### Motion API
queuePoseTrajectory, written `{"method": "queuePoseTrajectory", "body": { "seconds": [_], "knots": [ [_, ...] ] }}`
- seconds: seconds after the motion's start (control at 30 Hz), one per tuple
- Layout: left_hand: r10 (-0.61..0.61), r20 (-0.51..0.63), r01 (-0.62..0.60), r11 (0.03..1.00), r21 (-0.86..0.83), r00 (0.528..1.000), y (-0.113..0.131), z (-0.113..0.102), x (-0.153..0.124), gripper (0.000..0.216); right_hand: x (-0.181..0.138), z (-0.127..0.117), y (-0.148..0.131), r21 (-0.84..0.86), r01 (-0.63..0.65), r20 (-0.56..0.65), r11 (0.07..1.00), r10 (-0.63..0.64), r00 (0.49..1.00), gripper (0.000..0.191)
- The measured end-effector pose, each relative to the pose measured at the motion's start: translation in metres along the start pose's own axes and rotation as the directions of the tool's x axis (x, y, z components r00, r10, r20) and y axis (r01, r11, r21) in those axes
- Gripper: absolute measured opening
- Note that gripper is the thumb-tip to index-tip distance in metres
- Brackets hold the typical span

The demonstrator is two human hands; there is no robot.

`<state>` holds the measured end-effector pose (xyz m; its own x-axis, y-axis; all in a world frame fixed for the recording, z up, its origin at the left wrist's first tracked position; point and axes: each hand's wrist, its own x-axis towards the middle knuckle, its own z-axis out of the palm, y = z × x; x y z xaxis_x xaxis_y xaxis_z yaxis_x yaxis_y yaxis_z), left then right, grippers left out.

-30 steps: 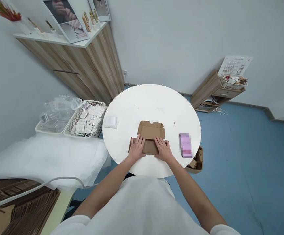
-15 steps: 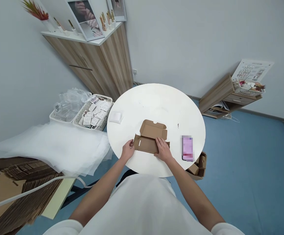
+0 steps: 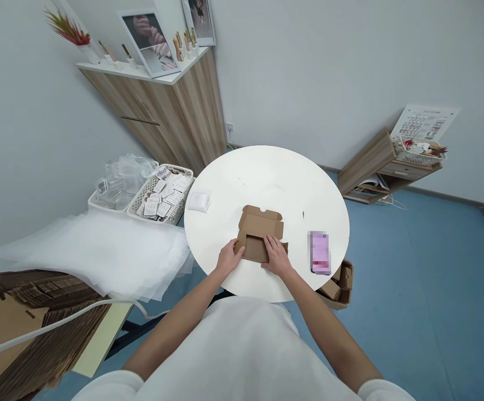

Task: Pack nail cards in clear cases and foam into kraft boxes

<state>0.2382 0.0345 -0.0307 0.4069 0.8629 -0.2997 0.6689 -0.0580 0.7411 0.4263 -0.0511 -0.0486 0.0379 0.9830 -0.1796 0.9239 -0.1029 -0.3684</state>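
A brown cardboard box (image 3: 262, 224), partly folded, lies on the white round table (image 3: 267, 178) in front of me. Its lid panel with a notched flap stands open on the far side. My left hand (image 3: 229, 258) grips the box's left side, which is folded inward, thumb near the front corner. Across the right part of the box rests my right hand (image 3: 277, 257), its fingers at the inner back edge and its thumb at the front edge. The right side flap sticks out beside that hand. Some of the box's right end is hidden by the fingers.
On the table are a phone (image 3: 320, 253) at right and a white packet (image 3: 199, 201) at left. Left of it stand a basket of cards (image 3: 162, 195), clear plastic packaging (image 3: 122, 178), white sheets (image 3: 99, 245) and stacked flat cardboard (image 3: 58, 334). A carton (image 3: 342, 295) stands low at right.
My left hand has moved right and folded the box's left side inward over the base. My right hand has stayed nearly in place. The view has shifted slightly.
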Motion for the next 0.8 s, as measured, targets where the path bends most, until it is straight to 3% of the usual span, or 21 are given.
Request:
{"method": "queuePoseTrajectory", "body": {
  "seconds": [0.2,0.33,0.53,0.8],
  "knots": [
    [-0.124,0.058,0.114,0.981,0.160,0.991,-0.002,-0.008,0.016,0.024,-0.006,-0.001,-0.003,-0.019,0.030,0.039,0.999,-0.029,0.999,0.106],
    [-0.137,0.161,0.086,0.953,0.291,0.977,-0.001,-0.012,0.028,0.021,-0.008,0.002,-0.003,-0.013,0.041,0.049,0.999,-0.041,0.998,0.107],
    [-0.171,0.241,0.077,0.932,0.355,0.955,-0.002,-0.017,0.042,0.021,-0.008,0.004,0.001,0.003,0.059,0.054,0.998,-0.059,0.997,0.110],
    [-0.157,0.218,0.041,0.888,0.457,0.963,-0.002,-0.011,0.031,0.022,-0.008,0.006,-0.005,0.038,0.055,0.057,0.998,-0.057,0.997,0.115]
  ]
}}
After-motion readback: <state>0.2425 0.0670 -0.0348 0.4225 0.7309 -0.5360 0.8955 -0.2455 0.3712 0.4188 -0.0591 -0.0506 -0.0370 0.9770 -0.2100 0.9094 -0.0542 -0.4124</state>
